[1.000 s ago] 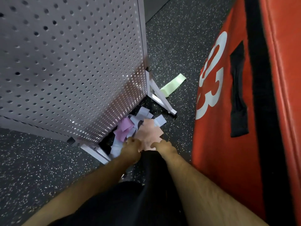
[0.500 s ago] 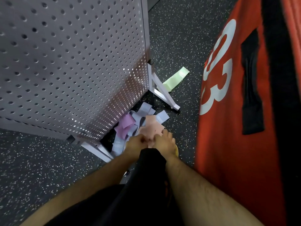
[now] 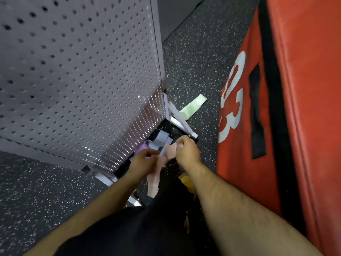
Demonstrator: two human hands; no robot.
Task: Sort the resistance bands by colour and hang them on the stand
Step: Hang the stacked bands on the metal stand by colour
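A heap of resistance bands lies on the floor at the foot of the grey pegboard stand [image 3: 83, 80]: pale blue-grey bands [image 3: 162, 138], a purple one [image 3: 142, 147] and a light pink one [image 3: 154, 179]. Both hands hold the pink band lifted off the heap. My right hand [image 3: 187, 151] grips its upper end. My left hand [image 3: 143, 162] pinches it lower down, and its tail hangs past my dark trouser leg. A green band [image 3: 192, 107] lies apart on the floor behind the stand's white leg [image 3: 180, 120]. Something yellow [image 3: 187, 181] shows under my right forearm.
A large red padded block [image 3: 295, 108] with white numerals and a black strap stands close on the right. Dark speckled rubber floor [image 3: 199, 58] runs between it and the stand. The stand's second white leg [image 3: 105, 179] sticks out at lower left.
Both hands have risen from the heap with the pink band, and the right hand has moved up and right, stretching the band out. The view has shifted slightly.
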